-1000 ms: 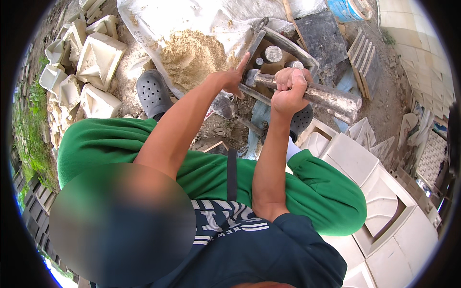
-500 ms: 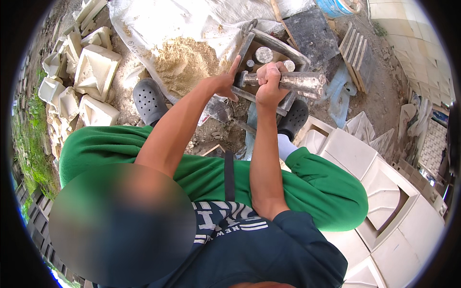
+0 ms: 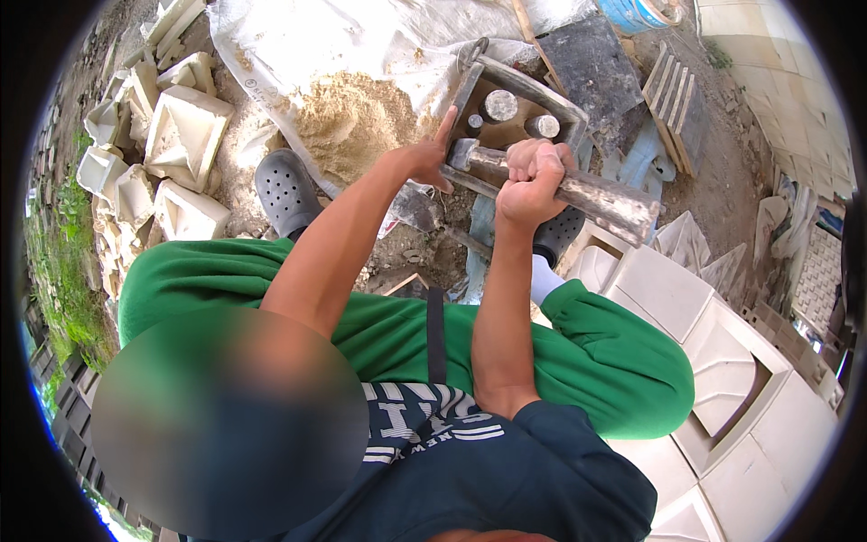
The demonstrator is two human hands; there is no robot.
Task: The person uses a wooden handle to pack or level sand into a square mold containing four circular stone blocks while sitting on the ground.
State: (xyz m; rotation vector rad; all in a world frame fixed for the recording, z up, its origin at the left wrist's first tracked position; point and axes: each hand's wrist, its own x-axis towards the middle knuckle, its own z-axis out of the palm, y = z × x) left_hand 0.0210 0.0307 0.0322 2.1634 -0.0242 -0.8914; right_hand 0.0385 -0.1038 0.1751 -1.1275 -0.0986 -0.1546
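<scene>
The club-shaped rammer [image 3: 614,210] slants over the near part of the box-shaped mould [image 3: 470,182], its narrow end by the left wall, its thick end out past the right. The right hand [image 3: 533,181] has its grip closed around the middle; a slip there could drop the tool on the right clog [image 3: 560,233] below. The left hand [image 3: 429,163] is spread open at the left wall, contact uncertain; a leftward swing could pinch its fingers. Farther in, three upright cylinders [image 3: 499,106] stand in sandy fill [image 3: 511,135]; a sideways knock could tilt them. Left of the mould, loose sand [image 3: 352,117] covers part of a white sheet [image 3: 316,41]; tugging the sheet could spill it.
</scene>
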